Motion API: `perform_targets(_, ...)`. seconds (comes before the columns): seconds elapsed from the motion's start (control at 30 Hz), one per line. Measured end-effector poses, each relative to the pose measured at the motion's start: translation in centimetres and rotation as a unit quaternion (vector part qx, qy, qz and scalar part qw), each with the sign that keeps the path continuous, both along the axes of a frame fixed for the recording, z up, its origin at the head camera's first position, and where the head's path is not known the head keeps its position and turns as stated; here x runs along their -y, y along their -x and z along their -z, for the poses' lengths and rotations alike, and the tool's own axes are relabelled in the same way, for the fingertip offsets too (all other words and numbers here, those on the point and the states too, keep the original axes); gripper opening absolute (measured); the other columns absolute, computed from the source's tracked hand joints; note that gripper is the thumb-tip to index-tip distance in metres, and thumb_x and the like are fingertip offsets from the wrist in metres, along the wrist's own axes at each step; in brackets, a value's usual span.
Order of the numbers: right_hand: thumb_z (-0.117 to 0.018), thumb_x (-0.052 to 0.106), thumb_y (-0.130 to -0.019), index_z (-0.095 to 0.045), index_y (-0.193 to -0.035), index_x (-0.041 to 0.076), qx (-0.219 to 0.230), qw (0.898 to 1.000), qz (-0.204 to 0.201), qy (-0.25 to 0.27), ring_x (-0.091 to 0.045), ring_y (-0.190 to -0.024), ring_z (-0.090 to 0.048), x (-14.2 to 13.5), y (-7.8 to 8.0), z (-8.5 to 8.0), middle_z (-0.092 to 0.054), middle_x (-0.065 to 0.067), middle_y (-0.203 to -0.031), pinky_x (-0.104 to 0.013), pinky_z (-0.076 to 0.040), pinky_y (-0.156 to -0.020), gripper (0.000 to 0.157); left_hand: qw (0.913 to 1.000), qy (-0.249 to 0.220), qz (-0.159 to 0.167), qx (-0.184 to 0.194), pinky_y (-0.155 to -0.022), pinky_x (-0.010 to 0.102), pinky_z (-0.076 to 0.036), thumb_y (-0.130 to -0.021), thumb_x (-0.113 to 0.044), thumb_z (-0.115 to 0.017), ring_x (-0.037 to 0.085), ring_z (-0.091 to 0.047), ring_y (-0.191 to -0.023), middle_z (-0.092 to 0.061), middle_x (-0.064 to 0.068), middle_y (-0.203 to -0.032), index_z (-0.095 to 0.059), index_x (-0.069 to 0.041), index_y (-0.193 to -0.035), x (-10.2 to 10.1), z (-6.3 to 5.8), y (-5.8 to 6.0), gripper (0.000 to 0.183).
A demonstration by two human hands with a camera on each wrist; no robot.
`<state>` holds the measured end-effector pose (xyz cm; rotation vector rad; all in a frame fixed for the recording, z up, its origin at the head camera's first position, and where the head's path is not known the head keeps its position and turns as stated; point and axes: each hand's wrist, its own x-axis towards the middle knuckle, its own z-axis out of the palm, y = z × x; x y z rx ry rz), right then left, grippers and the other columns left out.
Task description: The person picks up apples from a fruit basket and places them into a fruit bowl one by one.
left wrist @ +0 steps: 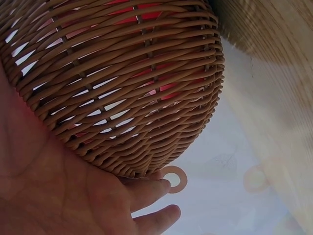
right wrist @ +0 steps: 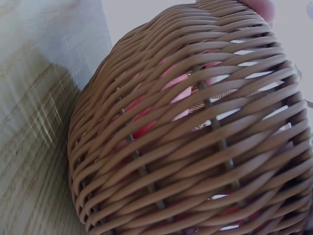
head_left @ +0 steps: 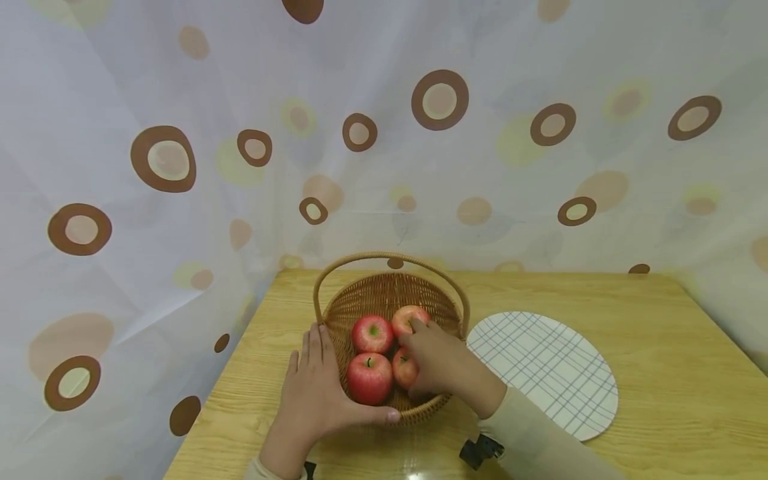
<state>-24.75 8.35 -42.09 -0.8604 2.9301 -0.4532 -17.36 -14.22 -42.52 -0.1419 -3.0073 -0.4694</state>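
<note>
A brown wicker basket [head_left: 393,290] with an arched handle stands on the table and holds several red apples, among them a front-left apple [head_left: 369,379], a back-left apple [head_left: 373,335] and a back-right apple [head_left: 411,319]. My left hand [head_left: 318,393] rests on the basket's left side, fingers straight along the outside and thumb along the front rim. In the left wrist view, its palm lies against the weave. Inside the basket, my right hand [head_left: 437,360] grips the front-right apple [head_left: 405,368], partly hiding it. Its fingertips overlap the back-right apple. The right wrist view shows mostly the basket wall [right wrist: 195,137].
A round white placemat [head_left: 549,370] with a blue grid lies right of the basket on the wooden table [head_left: 666,340]. Behind and to the left hangs a pale curtain [head_left: 384,173] with brown circles, close to the table's edges.
</note>
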Motion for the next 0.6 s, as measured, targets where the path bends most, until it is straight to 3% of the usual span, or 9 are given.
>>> perform_targets(0.1, -0.099, 0.024, -0.055, -0.071, -0.105, 0.015, 0.0, 1.0, -0.005, 0.004, -0.033, -0.108, -0.062, 0.0, 0.0, -0.1, -0.067, -0.016, -0.123, -0.044, -0.057, -0.074, 0.058, 1.0, -0.001, 0.004, -0.002, -0.127, 0.067, -0.027, -0.042, -0.111, -0.061, 0.045, -0.015, -0.164, -0.009, 0.033, -0.174, -0.014, 0.011, -0.165, 0.1, -0.1, 0.1, 0.18)
perform_targets(0.27, -0.097, 0.021, -0.054, -0.072, -0.099, 0.014, -0.007, 1.0, -0.019, 0.017, -0.028, -0.104, -0.062, -0.1, -0.1, -0.4, -0.069, -0.002, -0.098, -0.041, -0.055, -0.076, 0.052, 1.0, -0.002, 0.008, -0.003, -0.126, 0.067, -0.028, -0.043, -0.11, -0.063, 0.047, -0.017, -0.163, -0.011, 0.034, -0.173, -0.016, 0.012, -0.164, 0.2, -0.1, 0.0, 0.179)
perform_targets(0.33, -0.097, 0.02, -0.055, -0.073, -0.099, 0.013, -0.014, 1.0, -0.021, 0.019, -0.029, -0.105, -0.062, -0.1, -0.2, -0.6, -0.07, -0.002, -0.101, -0.041, -0.055, -0.074, 0.051, 1.0, -0.001, 0.009, 0.0, -0.126, 0.067, -0.028, -0.043, -0.11, -0.063, 0.047, -0.017, -0.163, -0.011, 0.034, -0.173, -0.016, 0.012, -0.164, 0.2, -0.2, 0.1, 0.179)
perform_targets(0.47, -0.097, 0.023, -0.059, -0.076, -0.106, 0.016, -0.027, 1.0, -0.003, 0.014, -0.031, -0.106, -0.062, -0.3, -0.4, -1.1, -0.069, -0.01, -0.123, -0.042, -0.054, -0.068, 0.052, 0.9999, -0.002, 0.01, 0.006, -0.126, 0.067, -0.028, -0.044, -0.11, -0.062, 0.047, -0.015, -0.164, -0.01, 0.035, -0.173, -0.015, 0.013, -0.164, 0.2, -0.3, 0.1, 0.178)
perform_targets(0.6, -0.096, 0.026, -0.061, -0.077, -0.116, 0.018, -0.04, 0.999, 0.008, 0.025, -0.026, -0.103, -0.06, -0.6, -0.5, -1.5, -0.067, -0.004, -0.121, -0.04, -0.054, -0.066, 0.058, 0.9999, -0.002, 0.012, 0.011, -0.126, 0.067, -0.028, -0.045, -0.11, -0.062, 0.046, -0.015, -0.164, -0.009, 0.035, -0.173, -0.016, 0.013, -0.164, 0.3, -0.4, 0.3, 0.177)
